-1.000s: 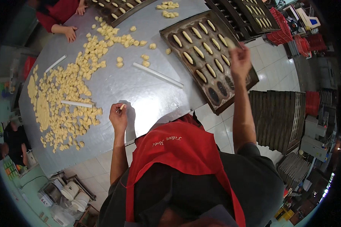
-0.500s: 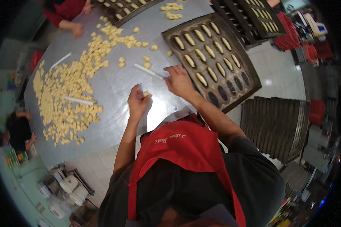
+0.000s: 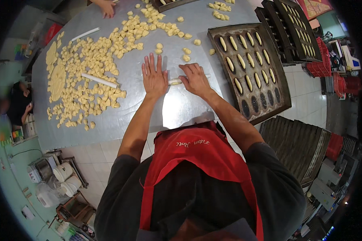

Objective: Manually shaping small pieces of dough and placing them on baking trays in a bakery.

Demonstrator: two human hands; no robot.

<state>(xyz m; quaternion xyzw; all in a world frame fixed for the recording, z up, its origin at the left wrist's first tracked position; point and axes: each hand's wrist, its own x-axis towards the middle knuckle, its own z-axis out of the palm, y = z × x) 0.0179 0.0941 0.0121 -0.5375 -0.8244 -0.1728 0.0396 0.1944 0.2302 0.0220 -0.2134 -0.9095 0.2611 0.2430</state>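
Left hand and right hand now palm-down over rolling pin, each grip loose.

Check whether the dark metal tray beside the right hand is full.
Tray partly full: pale dough sticks in three rows, five dark oval hollows bare.

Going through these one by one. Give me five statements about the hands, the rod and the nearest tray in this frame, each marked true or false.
1. The left hand has its fingers spread. True.
2. The right hand covers part of a white rod. True.
3. The nearest tray has a row of empty wells. True.
4. That tray lies left of both hands. False: it lies to their right.
5. The right hand is over the tray. False: it is over the rod.
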